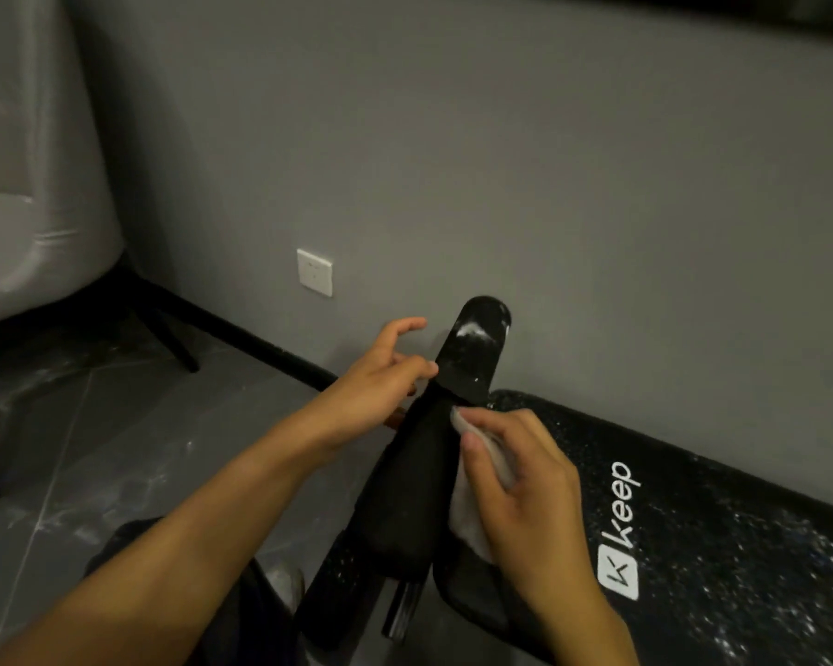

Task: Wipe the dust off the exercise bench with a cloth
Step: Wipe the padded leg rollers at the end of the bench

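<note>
1. Nearest: L forearm (164,560) runs up from the bottom edge to L hand (376,382), which sits at the neck of the bench's black padded post (405,492). A fingertip touches the glossy end cap (477,348) and the index finger is lifted & curled. The rest is hidden behind the post, so can't tell if it grips or just steadies.
2. R hand (525,487), just right of L hand, has its fingers curled round a pale cloth (470,521), pressing it vs. the post's right side.
3. Exercise bench main pad (693,511), black w/ white "Keep" logo, stretches away to the right of R hand, along the wall (549,161).
4. Progress (my read): early. The post by the cloth looks plain matte black, so prob. that bit is being done now.
5. Left to do: the cap above both hands shows a white smear. The pad right of R hand is covered in pale specks, densest far right; prob. dust, though could be pattern. The frame below the hands also looks unwiped.
6. Surface: the pad looks smooth & vinyl-like, so loose dust should lift w/ plain strokes. The cap smear may need firmer rubbing.
7. Room: grey wall beyond the hands, w/ a white socket (314,272) up-left of L hand. Black skirting (241,329) runs behind it.
8. Left of L forearm: dark tiled floor (92,425) w/ pale marks. Far left, a pale chair (30,233) on thin black legs. Light is dim.
</note>
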The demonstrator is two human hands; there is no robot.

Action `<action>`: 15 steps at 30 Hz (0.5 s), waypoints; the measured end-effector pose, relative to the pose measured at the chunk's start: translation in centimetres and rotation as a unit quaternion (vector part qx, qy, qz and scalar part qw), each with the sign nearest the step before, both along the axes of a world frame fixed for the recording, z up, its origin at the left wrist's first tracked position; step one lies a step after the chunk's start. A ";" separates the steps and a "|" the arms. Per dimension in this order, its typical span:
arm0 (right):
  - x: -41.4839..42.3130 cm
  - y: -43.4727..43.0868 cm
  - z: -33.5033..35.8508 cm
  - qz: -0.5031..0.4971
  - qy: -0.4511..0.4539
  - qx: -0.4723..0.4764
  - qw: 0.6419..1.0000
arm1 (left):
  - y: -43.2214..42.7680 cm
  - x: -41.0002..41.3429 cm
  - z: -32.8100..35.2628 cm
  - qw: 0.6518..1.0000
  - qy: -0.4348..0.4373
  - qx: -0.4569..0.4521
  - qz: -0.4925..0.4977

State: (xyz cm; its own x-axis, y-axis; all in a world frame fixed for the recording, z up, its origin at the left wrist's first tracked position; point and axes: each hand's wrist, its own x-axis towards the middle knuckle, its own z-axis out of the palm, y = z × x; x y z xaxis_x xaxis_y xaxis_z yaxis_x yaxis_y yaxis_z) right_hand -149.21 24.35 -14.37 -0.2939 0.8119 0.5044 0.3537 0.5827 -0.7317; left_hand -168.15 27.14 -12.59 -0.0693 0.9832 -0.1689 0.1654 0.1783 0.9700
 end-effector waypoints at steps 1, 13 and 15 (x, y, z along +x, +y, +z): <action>-0.2 1.2 0.2 -0.028 0.006 0.004 1.000 | 1.0 -0.1 0.4 1.000 0.002 -0.010 -0.015; -1.3 15.4 -0.6 -0.077 -0.076 -0.041 0.993 | 9.5 -2.1 -0.2 0.980 0.002 -0.112 -0.167; -0.7 13.9 -0.4 -0.028 -0.061 -0.018 0.998 | 10.1 -2.6 -0.7 0.976 -0.011 -0.113 -0.184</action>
State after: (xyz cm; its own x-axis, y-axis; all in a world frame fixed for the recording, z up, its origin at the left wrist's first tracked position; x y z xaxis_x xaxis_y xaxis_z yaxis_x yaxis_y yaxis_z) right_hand -149.90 38.24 -14.78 -0.3050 0.8459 0.4375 0.4731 0.5333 -0.7013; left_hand -170.73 37.26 -13.29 0.2884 0.8784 -0.3810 0.2377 0.3198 0.9172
